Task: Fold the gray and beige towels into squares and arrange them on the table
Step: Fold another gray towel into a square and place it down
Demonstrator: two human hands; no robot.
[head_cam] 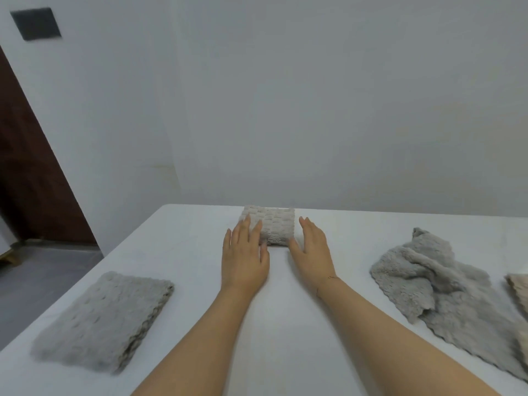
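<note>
A small folded beige towel (273,225) lies at the far edge of the white table (285,295), in the middle. My left hand (245,257) has straight fingers resting on the towel's left side. My right hand (313,248) lies flat against the towel's right edge, fingers straight. A folded gray towel (104,320) sits on the table at the near left. A crumpled gray towel (437,287) lies unfolded at the right. The edge of another beige towel (518,298) shows at the frame's right border.
A white wall stands right behind the table's far edge. A dark brown door (34,178) and grey floor lie to the left, beyond the table's left edge. Bare tabletop lies between my forearms and the towels.
</note>
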